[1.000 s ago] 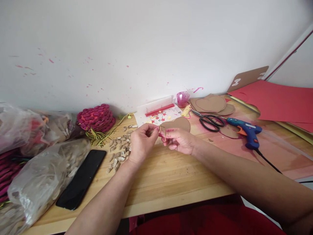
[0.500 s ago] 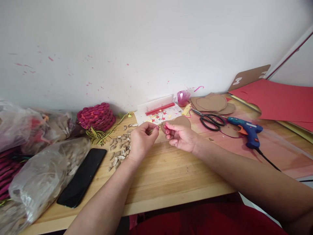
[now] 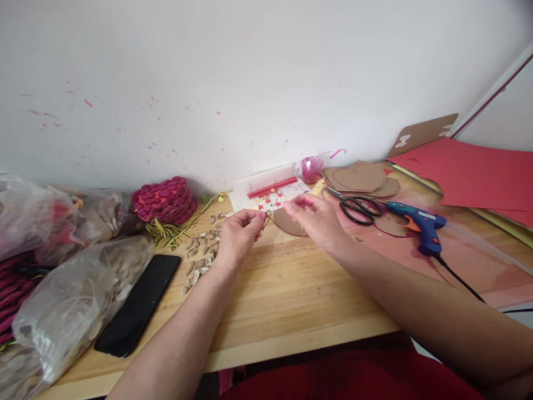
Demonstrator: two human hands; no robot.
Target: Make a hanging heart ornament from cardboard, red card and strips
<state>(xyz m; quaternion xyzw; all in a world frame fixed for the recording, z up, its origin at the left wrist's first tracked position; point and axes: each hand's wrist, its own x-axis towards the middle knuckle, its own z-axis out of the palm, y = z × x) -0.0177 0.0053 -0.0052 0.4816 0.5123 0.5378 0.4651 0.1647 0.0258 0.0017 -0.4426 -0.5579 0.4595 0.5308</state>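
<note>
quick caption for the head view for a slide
Left hand pinches a thin strand; right hand hovers over a cardboard heart, with seeds, scissors and glue gun nearby.

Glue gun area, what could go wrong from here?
The glue gun's cord trails beside your right forearm and could snag. Scissors point blades-first at your right hand. Your left hand, pinching a thin strip, has the phone by its forearm near the table edge; a nudge could drop it.

The seeds lie just left of your left hand, which has a thin strand in it. The phone lies left of them, the bag further left. A cardboard heart lies under your right hand, with scissors then the glue gun to its right. Behind, by the wall, stands what seems a cup.
</note>
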